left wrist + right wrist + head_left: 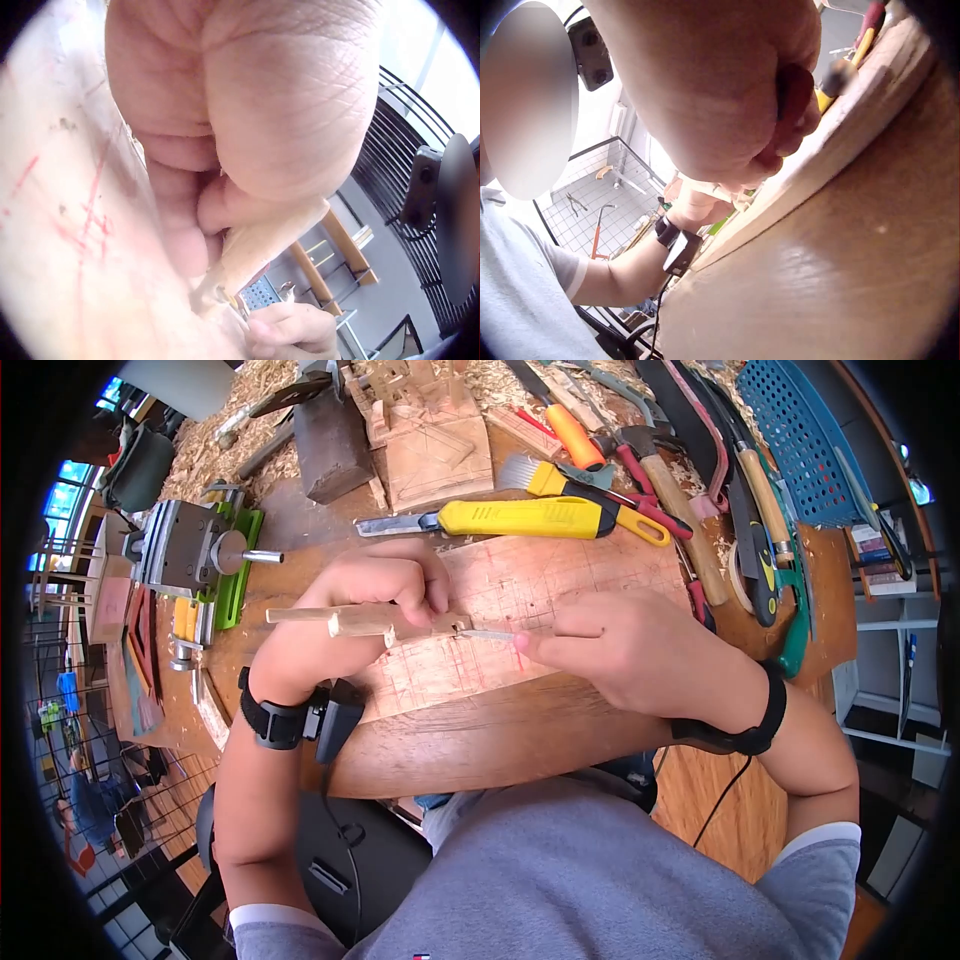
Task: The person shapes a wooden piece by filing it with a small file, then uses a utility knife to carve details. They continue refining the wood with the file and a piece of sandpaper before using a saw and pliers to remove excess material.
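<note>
My left hand (pixel 370 580) grips a slim carved piece of wood (pixel 362 622), its fingers curled over the end nearer the right hand. In my right hand (pixel 615 645) is a thin-bladed carving knife (pixel 487 634), pinched close to the blade, its tip right at the wood's end. A dark red handle (pixel 795 94) shows inside the right fist in the right wrist view. Beneath both hands lies a pale board (pixel 440 670) marked with red lines. From the left wrist, the wood slants down past the fingers toward the right hand.
Just beyond the board lie a yellow utility knife (pixel 530 517) and a brush (pixel 540 476). A metal vise (pixel 185 550) stands at the left. Hammers, files and a blue basket (pixel 800 440) crowd the right. Wood shavings (pixel 215 455) cover the back of the table.
</note>
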`<state>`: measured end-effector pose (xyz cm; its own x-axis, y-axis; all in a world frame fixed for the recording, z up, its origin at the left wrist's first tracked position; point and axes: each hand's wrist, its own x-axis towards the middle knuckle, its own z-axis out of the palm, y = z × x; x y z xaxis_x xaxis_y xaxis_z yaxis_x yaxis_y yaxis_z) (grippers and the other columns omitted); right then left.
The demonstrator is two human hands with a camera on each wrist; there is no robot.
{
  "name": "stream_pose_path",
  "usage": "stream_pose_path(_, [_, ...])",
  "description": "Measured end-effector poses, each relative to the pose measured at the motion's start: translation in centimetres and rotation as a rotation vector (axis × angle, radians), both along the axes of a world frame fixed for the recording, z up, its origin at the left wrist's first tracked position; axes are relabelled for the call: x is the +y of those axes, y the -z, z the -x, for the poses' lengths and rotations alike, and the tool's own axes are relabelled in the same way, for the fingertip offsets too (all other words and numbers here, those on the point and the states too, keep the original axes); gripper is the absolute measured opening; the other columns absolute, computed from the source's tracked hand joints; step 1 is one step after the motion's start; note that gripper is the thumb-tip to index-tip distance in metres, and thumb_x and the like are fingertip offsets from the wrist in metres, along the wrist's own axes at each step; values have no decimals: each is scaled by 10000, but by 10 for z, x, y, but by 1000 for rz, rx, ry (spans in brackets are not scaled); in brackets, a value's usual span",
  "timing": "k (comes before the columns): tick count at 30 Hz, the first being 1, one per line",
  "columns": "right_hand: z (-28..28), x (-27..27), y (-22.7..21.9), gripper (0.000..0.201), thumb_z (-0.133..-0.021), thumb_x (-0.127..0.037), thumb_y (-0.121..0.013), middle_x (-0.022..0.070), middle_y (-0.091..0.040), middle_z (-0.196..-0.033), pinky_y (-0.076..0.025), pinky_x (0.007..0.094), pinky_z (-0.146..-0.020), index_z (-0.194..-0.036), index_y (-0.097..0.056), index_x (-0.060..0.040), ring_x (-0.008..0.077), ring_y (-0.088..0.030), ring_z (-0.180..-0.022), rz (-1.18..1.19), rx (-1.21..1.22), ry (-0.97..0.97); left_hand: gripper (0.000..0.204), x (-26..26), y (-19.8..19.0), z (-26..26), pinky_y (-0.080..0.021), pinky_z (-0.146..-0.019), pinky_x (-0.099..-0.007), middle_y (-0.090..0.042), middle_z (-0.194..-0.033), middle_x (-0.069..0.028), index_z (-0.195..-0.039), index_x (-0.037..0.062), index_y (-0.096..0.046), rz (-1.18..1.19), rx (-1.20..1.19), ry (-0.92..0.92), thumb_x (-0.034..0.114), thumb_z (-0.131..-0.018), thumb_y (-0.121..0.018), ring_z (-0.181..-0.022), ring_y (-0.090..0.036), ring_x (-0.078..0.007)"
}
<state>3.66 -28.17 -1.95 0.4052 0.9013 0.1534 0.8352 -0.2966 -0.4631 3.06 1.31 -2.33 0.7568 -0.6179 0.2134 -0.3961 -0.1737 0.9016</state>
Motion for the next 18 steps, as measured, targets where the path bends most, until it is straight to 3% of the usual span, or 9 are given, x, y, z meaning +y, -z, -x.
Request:
stream_pose_path(4, [-11, 2, 12, 276, -864, -78, -579, 83, -659, -871, -532, 406, -623, -1117, -688, -93, 273, -673, -795, -62, -91, 29, 143, 0, 7, -1, -493, -738, -320, -619, -882, -93, -766, 28, -540, 33, 74, -3, -53, -824, -643, -833, -605, -218])
stream_pose_path(7, [-20, -2, 8, 273, -878, -65, -588, 111, -685, -886, -535, 406, -652, -1125, -702, -89, 289, -681, -796, -132, 105, 14, 130, 2, 6, 4, -501, -750, -308, -629, -892, -87, -780, 25, -574, 58, 199, -108, -53, -840, -658, -858, -616, -205])
stream_pose_path(9, [-16, -4, 6, 252, -894, -61, -590, 148, -700, -882, -534, 409, -688, -1115, -709, -73, 316, -685, -789, -258, 450, 83, 123, 0, 6, 4, -504, -756, -299, -636, -902, -83, -786, 24, -594, 69, 290, -147, -54, -847, -665, -874, -623, -197])
stream_pose_path(15, [-13, 3, 6, 245, -887, -63, -600, 185, -698, -876, -533, 416, -716, -1109, -702, -45, 344, -685, -795, -253, 453, 150, 196, 8, -2, 8, -510, -790, -282, -670, -993, -76, -966, 26, -636, 67, 495, -257, -97, -816, -665, -911, -641, -182])
stream_pose_path(18, [-12, 4, 9, 246, -880, -59, -600, 188, -698, -890, -537, 416, -722, -1103, -700, -30, 355, -682, -799, -271, 429, 182, 308, 9, -8, 16, -519, -886, -315, -662, -1075, -86, -1084, 26, -603, 58, 583, -268, -110, -809, -632, -1006, -652, -216])
